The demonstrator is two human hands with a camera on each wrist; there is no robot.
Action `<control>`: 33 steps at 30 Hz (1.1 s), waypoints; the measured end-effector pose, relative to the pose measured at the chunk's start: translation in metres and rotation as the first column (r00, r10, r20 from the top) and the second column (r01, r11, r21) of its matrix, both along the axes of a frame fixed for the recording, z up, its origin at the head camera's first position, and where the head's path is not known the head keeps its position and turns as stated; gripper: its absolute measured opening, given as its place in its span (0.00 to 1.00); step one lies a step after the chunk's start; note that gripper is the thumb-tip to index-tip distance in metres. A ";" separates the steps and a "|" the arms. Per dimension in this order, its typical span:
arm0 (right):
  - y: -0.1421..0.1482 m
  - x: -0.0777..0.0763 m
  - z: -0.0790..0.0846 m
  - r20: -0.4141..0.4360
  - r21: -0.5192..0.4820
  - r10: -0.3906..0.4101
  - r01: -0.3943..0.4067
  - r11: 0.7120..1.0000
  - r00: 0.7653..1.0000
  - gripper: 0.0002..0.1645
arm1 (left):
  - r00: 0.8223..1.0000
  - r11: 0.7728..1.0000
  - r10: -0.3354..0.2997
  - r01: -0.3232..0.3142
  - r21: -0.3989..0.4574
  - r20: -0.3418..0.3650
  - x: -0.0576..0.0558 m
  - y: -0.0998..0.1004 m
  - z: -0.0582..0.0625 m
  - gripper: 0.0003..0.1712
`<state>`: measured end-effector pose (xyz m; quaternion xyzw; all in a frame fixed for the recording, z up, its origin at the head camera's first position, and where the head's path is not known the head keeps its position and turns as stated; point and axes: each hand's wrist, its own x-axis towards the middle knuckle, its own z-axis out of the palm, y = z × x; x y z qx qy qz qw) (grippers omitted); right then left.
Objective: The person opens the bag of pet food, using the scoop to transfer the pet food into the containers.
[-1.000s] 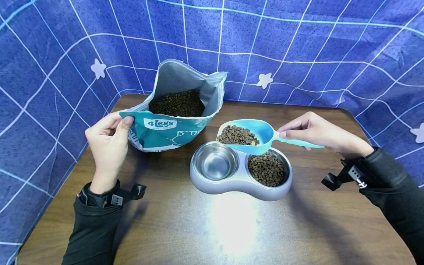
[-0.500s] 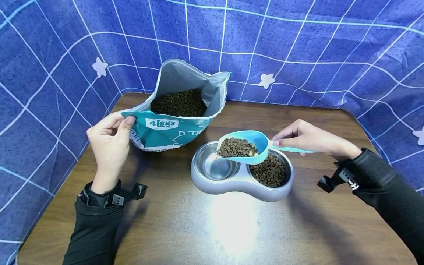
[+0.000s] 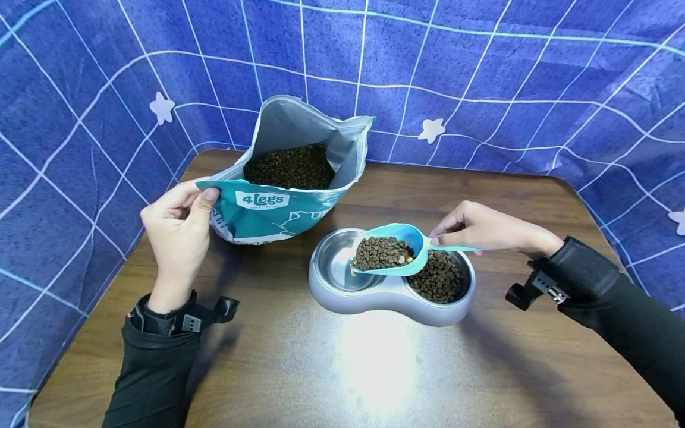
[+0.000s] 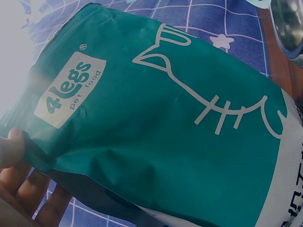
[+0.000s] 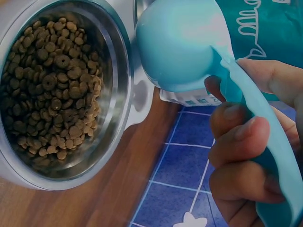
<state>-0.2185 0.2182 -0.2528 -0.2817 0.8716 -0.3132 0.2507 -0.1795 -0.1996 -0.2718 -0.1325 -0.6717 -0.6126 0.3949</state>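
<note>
My left hand [image 3: 179, 238] pinches the near left corner of an open teal pet food bag [image 3: 278, 217], thumb on the outside. Brown kibble [image 3: 291, 168] shows inside its silver-lined mouth. With curled fingers my right hand [image 5: 246, 151] grips the handle of a light blue scoop [image 3: 414, 238], heaped with kibble [image 3: 381, 254]. The scoop hangs over the middle of a grey double bowl [image 3: 393, 306], its lip overlapping the left steel bowl [image 3: 339, 270] in the head view. Bare metal shows in that bowl. The right bowl holds kibble [image 5: 54, 90], partly hidden by the scoop in the head view.
The bowls stand on a brown wooden table [image 3: 267, 362], with the bag behind them to the left. A blue cloth with white lines and stars [image 3: 430, 131] rises behind the table and along its left side.
My right hand has lowered the loaded scoop and moved it left and nearer, from behind the double bowl to over it. My left hand still holds the bag corner, barely moved.
</note>
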 end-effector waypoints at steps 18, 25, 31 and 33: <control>-0.011 -0.002 0.010 -0.019 0.076 0.030 -0.028 0.997 0.999 0.10 | 1.000 1.000 -0.015 0.015 0.015 0.001 -0.001 0.000 0.000 0.06; -0.013 -0.003 0.015 -0.027 0.110 0.029 -0.026 0.994 0.999 0.10 | 1.000 1.000 0.003 -0.003 -0.006 0.008 0.000 0.000 0.001 0.06; -0.016 -0.004 0.017 -0.025 0.146 0.026 -0.022 0.989 0.999 0.10 | 1.000 1.000 -0.005 0.005 -0.002 0.008 -0.001 0.000 0.001 0.05; -0.017 -0.004 0.018 -0.023 0.148 0.029 -0.026 0.989 0.999 0.10 | 1.000 1.000 -0.009 0.009 0.003 0.008 -0.001 0.000 0.001 0.05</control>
